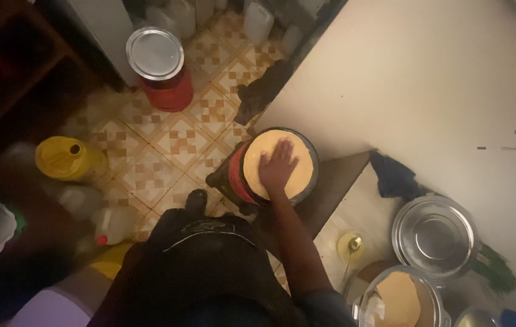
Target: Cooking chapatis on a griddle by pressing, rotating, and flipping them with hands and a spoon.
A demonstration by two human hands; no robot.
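The fingers (287, 151) of the right hand (277, 167) are spread open and flat on a round yellow flatbread (306, 158) on a pan (315, 181) in the middle of the frame. A red can (170, 91) stands at upper left.

Shiny metal bowl (433, 236) — glossy yellow plastic jug (67, 158) — patterned tiled floor (167, 145).

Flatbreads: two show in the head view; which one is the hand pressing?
The flatbread on the round pan, under the right hand; the other flatbread lies untouched in the metal bowl.
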